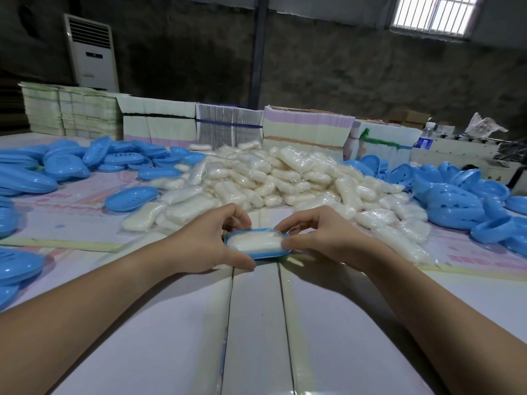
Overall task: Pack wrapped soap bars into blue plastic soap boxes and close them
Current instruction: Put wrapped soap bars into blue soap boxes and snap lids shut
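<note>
One white wrapped soap bar (253,242) was seated in a blue oval plastic box base (258,254), gripped at both ends by left hand (212,242) and right hand (320,238) fingers above the bench (370,323). Lid not yet fitted; large heap of wrapped soap bars (271,178) left unpacked.

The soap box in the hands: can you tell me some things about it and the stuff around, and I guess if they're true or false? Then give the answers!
1. Both hands hold the blue soap box. True: the left hand and the right hand grip its two ends.
2. The box is empty. False: a wrapped soap bar lies in it.
3. The box already has its lid on. False: it is open on top and the soap shows.
4. A big pile of wrapped soaps lies behind the hands. True.
5. The loose box parts on the table are red. False: they are blue.
</note>
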Available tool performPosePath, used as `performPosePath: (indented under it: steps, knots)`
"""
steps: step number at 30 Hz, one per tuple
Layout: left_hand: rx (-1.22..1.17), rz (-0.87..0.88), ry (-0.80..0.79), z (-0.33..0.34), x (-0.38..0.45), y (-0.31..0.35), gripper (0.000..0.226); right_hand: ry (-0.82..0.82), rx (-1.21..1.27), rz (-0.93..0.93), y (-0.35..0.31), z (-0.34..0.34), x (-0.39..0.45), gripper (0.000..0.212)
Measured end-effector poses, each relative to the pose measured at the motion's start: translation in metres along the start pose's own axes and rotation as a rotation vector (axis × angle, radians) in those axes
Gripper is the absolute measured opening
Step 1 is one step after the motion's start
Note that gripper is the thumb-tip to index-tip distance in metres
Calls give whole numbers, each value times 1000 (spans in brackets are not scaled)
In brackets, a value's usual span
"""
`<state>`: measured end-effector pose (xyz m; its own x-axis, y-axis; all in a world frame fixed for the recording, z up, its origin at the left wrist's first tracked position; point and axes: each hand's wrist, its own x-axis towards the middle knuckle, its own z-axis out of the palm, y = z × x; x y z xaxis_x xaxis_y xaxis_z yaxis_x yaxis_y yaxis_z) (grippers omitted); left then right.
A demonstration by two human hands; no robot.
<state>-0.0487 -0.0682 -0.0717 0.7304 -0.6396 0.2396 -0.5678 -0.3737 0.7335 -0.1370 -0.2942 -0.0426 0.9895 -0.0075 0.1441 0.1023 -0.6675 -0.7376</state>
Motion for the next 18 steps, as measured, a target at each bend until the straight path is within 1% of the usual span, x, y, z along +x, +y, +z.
performPosePath:
  steps: [4, 8, 11, 15, 18]
  knots:
    - [26, -7, -13, 1, 6, 2, 55, 26, -12, 18, -1, 1, 1, 23]
    - [28, -25, -100, 0, 17, 8, 54, 15, 72, 55, 2, -4, 0, 21]
    - [93, -26, -169, -4, 24, 16, 53, 5, 39, 60, 5, -7, 1, 20]
    - [209, -79, -264, -10, 32, 29, 56, -4, -11, 43, 5, -10, 2, 16]
    - [144, -83, -258, -3, 35, 31, 58, 36, -31, 10, 7, -15, 1, 12]
